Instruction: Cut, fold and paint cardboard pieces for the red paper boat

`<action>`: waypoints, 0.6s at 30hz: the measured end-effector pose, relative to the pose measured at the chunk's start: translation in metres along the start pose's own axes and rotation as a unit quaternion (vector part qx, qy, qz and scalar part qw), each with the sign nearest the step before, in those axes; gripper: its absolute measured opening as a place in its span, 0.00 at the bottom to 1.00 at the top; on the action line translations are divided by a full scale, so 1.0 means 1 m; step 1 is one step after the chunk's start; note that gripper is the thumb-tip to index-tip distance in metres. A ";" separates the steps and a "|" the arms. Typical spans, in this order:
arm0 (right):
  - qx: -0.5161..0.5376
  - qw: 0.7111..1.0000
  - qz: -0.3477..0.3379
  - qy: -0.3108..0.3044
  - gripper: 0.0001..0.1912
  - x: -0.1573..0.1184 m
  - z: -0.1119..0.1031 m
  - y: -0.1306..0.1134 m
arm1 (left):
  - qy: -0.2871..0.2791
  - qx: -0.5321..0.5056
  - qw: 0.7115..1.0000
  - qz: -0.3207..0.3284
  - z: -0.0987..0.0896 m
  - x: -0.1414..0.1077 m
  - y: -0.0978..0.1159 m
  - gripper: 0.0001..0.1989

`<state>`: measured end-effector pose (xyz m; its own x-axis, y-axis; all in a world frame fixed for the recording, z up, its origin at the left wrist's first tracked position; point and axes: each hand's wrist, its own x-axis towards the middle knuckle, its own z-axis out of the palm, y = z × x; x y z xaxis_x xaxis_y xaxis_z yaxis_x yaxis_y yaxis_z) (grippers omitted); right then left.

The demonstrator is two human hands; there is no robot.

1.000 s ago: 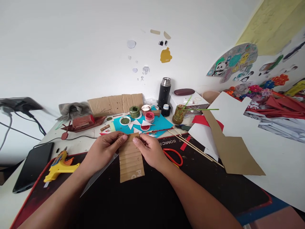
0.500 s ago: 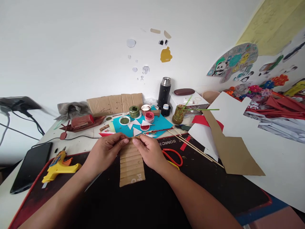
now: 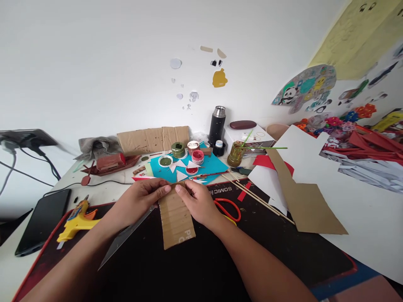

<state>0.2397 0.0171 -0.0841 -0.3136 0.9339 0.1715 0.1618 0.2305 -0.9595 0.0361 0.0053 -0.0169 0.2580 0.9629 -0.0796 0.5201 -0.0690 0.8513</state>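
A strip of corrugated cardboard point(image 3: 176, 218) hangs between my two hands above the black mat. My left hand point(image 3: 141, 199) pinches its upper left corner, thumb in front and fingers curled behind. At the upper right edge my right hand point(image 3: 200, 201) grips it the same way, its thumb close to the other. Under my left forearm shows a flat grey blade-like piece point(image 3: 126, 235); its other end is hidden. Scissors with red and yellow handles point(image 3: 231, 207) lie beside my right wrist, partly covered by it.
A yellow glue gun point(image 3: 78, 222) and a black phone point(image 3: 44, 222) lie at the left. Open paint jars point(image 3: 178, 149) stand on blue paper point(image 3: 215, 165) at the back. Wooden sticks point(image 3: 261, 201) and a cut cardboard piece point(image 3: 321, 209) are at the right.
The cardboard strip's lower end has swung slightly to the right while both hands keep their hold. More of the grey piece shows under my left forearm. The view has shifted a little.
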 end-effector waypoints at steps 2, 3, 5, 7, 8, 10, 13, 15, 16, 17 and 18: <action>0.011 1.000 0.005 -0.009 0.21 -0.001 0.001 0.000 | 0.010 0.031 0.999 -0.001 -0.001 0.000 -0.003 0.29; 0.018 1.000 0.005 -0.013 0.21 -0.001 0.001 0.001 | 0.019 0.053 0.998 0.003 -0.001 0.000 -0.005 0.29; 0.036 0.999 0.003 -0.019 0.22 -0.001 0.002 0.002 | 0.047 0.097 0.994 0.018 0.000 -0.001 -0.008 0.27; 0.045 0.999 -0.001 -0.026 0.21 -0.001 0.004 0.003 | 0.072 0.126 0.989 0.035 0.002 -0.001 -0.010 0.26; 0.044 0.999 -0.002 -0.027 0.20 -0.001 0.004 0.004 | 0.084 0.133 0.987 0.040 0.004 -0.001 -0.011 0.25; 0.037 0.999 -0.005 -0.023 0.18 -0.001 0.005 0.005 | 0.105 0.138 0.984 0.041 0.008 0.000 -0.012 0.24; 0.016 1.000 -0.008 -0.012 0.15 0.000 0.005 0.007 | 0.108 0.114 0.987 0.023 0.012 0.002 -0.012 0.24; -0.002 1.000 -0.005 -0.008 0.16 0.000 0.003 0.008 | 0.080 0.068 0.994 0.007 0.011 0.004 -0.011 0.26; -0.006 1.000 -0.004 -0.003 0.17 0.001 0.002 0.008 | 0.067 0.040 0.997 0.002 0.009 0.004 -0.010 0.27; -0.004 1.000 -0.002 0.003 0.18 0.001 0.001 0.007 | 0.057 0.013 0.998 -0.001 0.006 0.004 -0.009 0.29; 0.002 1.000 -0.001 0.011 0.19 0.001 0.000 0.007 | 0.050 -0.011 0.999 -0.002 0.004 0.004 -0.007 0.29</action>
<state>0.2405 0.0198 -0.0908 -0.2939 0.9393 0.1773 0.1576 0.2305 -0.9602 0.0367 0.0085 -0.0255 0.1723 0.9845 -0.0323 0.5021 -0.0595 0.8628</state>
